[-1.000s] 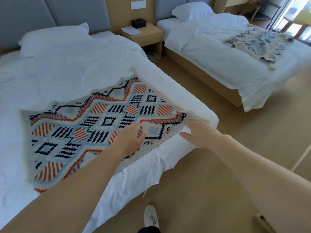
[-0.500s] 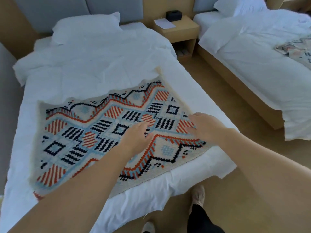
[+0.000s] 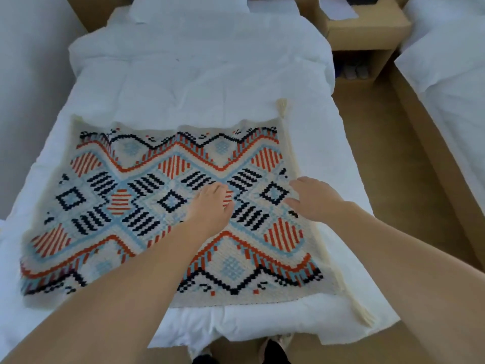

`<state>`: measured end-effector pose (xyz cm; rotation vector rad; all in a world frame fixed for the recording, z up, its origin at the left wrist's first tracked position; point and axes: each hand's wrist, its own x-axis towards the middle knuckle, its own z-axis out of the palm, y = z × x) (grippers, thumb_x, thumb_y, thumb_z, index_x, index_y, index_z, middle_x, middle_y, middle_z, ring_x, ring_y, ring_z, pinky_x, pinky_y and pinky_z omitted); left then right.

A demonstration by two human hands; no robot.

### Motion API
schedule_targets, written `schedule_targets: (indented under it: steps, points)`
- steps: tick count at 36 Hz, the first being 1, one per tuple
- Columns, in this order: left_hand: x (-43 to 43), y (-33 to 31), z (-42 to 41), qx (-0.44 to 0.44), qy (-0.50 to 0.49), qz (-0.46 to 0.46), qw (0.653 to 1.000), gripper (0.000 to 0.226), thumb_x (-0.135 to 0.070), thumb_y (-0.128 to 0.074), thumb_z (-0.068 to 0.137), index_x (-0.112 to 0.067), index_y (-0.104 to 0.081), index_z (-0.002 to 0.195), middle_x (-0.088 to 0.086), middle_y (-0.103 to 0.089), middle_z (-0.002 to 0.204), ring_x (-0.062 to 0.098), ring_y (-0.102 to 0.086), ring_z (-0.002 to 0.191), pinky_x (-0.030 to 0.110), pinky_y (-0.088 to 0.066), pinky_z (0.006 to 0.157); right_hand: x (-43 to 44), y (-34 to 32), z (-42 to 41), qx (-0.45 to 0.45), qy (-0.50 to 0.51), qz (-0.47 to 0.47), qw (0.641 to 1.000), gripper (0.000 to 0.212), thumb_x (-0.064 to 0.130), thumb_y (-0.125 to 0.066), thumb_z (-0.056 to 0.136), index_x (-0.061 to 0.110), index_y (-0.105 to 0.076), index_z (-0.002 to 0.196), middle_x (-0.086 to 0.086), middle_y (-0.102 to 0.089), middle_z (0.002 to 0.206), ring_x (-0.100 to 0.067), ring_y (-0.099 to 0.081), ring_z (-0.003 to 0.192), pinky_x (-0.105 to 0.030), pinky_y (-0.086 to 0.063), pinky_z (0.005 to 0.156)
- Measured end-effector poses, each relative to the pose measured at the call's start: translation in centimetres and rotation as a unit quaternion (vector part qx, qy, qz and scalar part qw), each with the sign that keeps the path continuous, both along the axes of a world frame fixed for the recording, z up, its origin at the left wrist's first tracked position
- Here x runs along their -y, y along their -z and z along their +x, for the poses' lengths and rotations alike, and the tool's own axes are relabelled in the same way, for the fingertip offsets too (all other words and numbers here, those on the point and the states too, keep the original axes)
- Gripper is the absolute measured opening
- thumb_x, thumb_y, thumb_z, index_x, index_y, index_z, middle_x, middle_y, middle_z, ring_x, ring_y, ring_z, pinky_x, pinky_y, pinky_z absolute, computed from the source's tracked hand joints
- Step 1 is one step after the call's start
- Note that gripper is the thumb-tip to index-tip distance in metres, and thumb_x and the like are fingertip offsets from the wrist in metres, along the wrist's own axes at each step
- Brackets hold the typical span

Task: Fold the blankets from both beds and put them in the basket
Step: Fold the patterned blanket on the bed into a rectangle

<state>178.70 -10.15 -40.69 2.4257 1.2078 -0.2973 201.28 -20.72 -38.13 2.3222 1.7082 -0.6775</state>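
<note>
Left hand (image 3: pixel 210 206) and right hand (image 3: pixel 313 198) lie flat, uncurled, on the blanket (image 3: pixel 126 185), right one beside its edge.

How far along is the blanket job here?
Done: nothing visibly finished; no basket is in view. In hand: the patterned orange, blue and black woven blanket lies flat on the white bed, left hand and right hand resting open on it. Left: folding it, basketing it, then the other bed's blanket.

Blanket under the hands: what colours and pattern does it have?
The blanket is cream with orange, navy and light-blue zigzags and diamonds, seen best in the head view.
</note>
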Motion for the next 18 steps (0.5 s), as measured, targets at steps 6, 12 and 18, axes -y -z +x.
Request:
schedule_targets:
  steps: [6, 12, 18]
  points:
    - [-3.5, 3.5, 3.2, -0.025, 0.005, 0.013, 1.000, 0.058, -0.041, -0.031, 0.102, -0.013, -0.019, 0.151, 0.004, -0.018, 0.159, 0.020, -0.013, 0.147, 0.039, -0.014, 0.119, -3.6, 3.5, 3.1, -0.005, 0.005, -0.024, 1.000, 0.054, 0.048, -0.035, 0.099, 0.013, -0.040, 0.140, -0.009, -0.046, 0.137, -0.030, -0.050, 0.121, -0.041, -0.041, 0.101]
    - [-7.6, 8.2, 6.6, -0.048, 0.033, 0.014, 0.998, 0.062, -0.045, -0.027, 0.101, -0.015, -0.011, 0.153, 0.004, -0.008, 0.162, 0.020, -0.004, 0.148, 0.042, -0.010, 0.120, -5.9, 6.0, 5.4, 0.024, 0.011, -0.050, 0.998, 0.057, 0.046, -0.033, 0.101, 0.017, -0.027, 0.149, -0.009, -0.037, 0.146, -0.029, -0.043, 0.129, -0.039, -0.037, 0.106]
    - [-12.5, 14.1, 9.8, -0.052, 0.037, 0.006, 0.998, 0.062, -0.042, -0.023, 0.102, -0.016, -0.004, 0.154, 0.003, 0.002, 0.162, 0.021, 0.004, 0.149, 0.042, -0.003, 0.121, -10.7, 11.1, 7.7, 0.030, 0.021, -0.047, 0.998, 0.055, 0.041, -0.031, 0.102, 0.015, -0.023, 0.150, -0.010, -0.029, 0.152, -0.029, -0.036, 0.135, -0.039, -0.034, 0.109]
